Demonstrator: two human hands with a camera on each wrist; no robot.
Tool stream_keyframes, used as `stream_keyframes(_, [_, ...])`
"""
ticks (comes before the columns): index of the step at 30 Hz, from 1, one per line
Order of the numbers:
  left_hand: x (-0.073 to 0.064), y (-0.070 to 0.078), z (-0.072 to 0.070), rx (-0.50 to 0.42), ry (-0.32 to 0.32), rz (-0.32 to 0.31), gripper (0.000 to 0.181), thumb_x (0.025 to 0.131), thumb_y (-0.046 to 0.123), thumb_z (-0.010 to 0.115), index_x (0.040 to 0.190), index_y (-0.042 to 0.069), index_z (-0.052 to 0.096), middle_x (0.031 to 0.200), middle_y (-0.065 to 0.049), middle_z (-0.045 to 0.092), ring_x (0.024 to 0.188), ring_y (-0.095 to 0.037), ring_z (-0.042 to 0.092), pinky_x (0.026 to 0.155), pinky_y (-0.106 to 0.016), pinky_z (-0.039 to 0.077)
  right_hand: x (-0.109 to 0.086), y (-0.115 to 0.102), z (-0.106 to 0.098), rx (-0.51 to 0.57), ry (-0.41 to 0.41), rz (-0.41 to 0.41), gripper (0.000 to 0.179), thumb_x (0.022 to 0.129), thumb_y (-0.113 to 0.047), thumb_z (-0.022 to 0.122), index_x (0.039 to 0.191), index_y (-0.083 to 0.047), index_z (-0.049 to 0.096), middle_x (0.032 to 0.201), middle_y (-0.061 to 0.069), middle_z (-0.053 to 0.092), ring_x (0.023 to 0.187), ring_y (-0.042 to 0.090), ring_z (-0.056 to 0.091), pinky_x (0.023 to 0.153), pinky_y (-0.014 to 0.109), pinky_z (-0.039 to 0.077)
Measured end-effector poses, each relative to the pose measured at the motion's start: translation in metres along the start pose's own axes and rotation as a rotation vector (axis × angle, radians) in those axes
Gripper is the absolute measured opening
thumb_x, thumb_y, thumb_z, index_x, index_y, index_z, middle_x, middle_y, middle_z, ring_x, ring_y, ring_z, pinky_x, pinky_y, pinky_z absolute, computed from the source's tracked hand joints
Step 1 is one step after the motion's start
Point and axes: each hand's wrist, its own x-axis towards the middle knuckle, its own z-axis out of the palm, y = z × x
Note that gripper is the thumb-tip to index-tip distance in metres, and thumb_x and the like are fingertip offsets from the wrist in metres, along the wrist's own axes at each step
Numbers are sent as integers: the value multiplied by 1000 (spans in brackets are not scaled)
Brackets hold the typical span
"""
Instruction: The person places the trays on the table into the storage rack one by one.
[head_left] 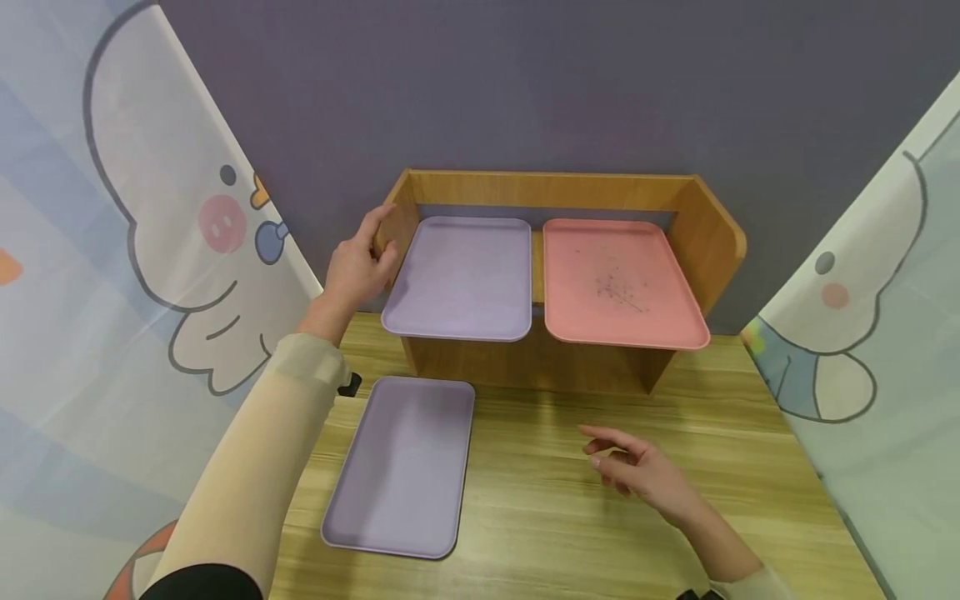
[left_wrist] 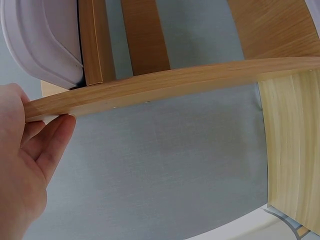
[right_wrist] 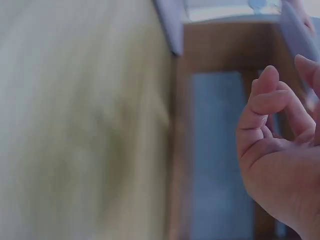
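A small wooden shelf (head_left: 525, 362) stands at the back of the table. My left hand (head_left: 356, 262) grips its left side panel (left_wrist: 165, 85); in the left wrist view the thumb side and fingers lie on opposite faces of the board. On the shelf's top sit a purple tray (head_left: 465, 279) at left and a pink tray (head_left: 615, 283) with dark specks at right. A second purple tray (head_left: 401, 467) lies on the table in front, below the left forearm's side. My right hand (head_left: 637, 471) hovers over the table, fingers loosely bent, holding nothing.
The light wood-grain table (head_left: 555, 517) carries all of this. Behind the shelf rises a grey wall panel (head_left: 540, 92). Cartoon-printed curtains (head_left: 172, 275) hang on the left and right sides.
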Motion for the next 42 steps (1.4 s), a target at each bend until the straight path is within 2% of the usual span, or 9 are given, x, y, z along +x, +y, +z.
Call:
stream_keyframes(7, [1, -1, -1, 6, 2, 3, 59, 106, 18, 58, 163, 25, 48, 59, -2, 44, 54, -27, 46, 55, -41, 37, 51, 36, 50, -22, -82, 9, 59, 109, -22, 69, 162, -3, 52, 138, 32, 61, 84, 16, 68, 63, 28, 53])
stream_keyframes(15, [2, 1, -2, 10, -5, -8, 59, 106, 17, 58, 163, 25, 48, 59, 2, 40, 53, -27, 45, 55, -42, 37, 106, 56, 99, -99, -133, -50, 54, 107, -23, 72, 156, -5, 60, 119, 12, 72, 77, 15, 65, 59, 25, 50])
stream_keyframes(21, [2, 1, -1, 15, -17, -10, 59, 107, 17, 57, 164, 25, 47, 59, 1, 41, 52, -25, 44, 54, -40, 37, 133, 59, 127, -159, -130, -51, 52, 103, -22, 76, 152, -8, 65, 112, 7, 72, 76, 9, 63, 61, 24, 51])
stream_keyframes(25, [2, 1, 0, 13, -9, -7, 58, 106, 17, 58, 163, 25, 47, 60, 1, 42, 53, -25, 45, 54, -40, 36, 148, 56, 139, -295, -74, -76, 51, 98, -26, 82, 146, -12, 71, 101, -1, 71, 79, 5, 60, 67, 23, 50])
stream_keyframes(28, [1, 1, 0, 8, -9, -2, 59, 106, 17, 57, 163, 25, 47, 60, 1, 42, 53, -25, 44, 54, -40, 36, 156, 55, 148, -480, -29, -92, 52, 95, -33, 85, 144, -17, 74, 95, -2, 71, 85, 9, 61, 74, 25, 50])
stream_keyframes(32, [1, 1, -1, 3, -4, -2, 59, 106, 16, 57, 163, 25, 48, 59, 1, 41, 51, -22, 43, 53, -40, 36, 161, 53, 160, -744, 14, -96, 56, 95, -47, 82, 146, -25, 73, 121, 4, 78, 114, 22, 71, 94, 37, 57])
stream_keyframes(35, [0, 1, -2, -1, 1, -2, 59, 106, 16, 57, 163, 25, 48, 59, 1, 41, 50, -21, 42, 53, -40, 36, 161, 49, 169, -848, 28, -98, 55, 96, -48, 78, 147, -28, 71, 140, 6, 75, 127, 27, 70, 99, 42, 58])
stream_keyframes(39, [0, 0, -1, -4, -4, 2, 59, 106, 16, 57, 163, 24, 47, 60, 0, 43, 51, -22, 43, 53, -39, 37, 160, 45, 174, -751, 40, -93, 46, 98, -26, 75, 144, -22, 75, 111, 4, 75, 93, 17, 69, 77, 32, 54])
stream_keyframes(42, [0, -1, 0, -6, -6, -1, 59, 106, 15, 57, 164, 24, 47, 61, -2, 44, 52, -24, 45, 53, -40, 38, 159, 45, 172, -548, 34, -65, 46, 95, -7, 70, 140, -15, 76, 82, -1, 64, 67, 8, 59, 63, 26, 48])
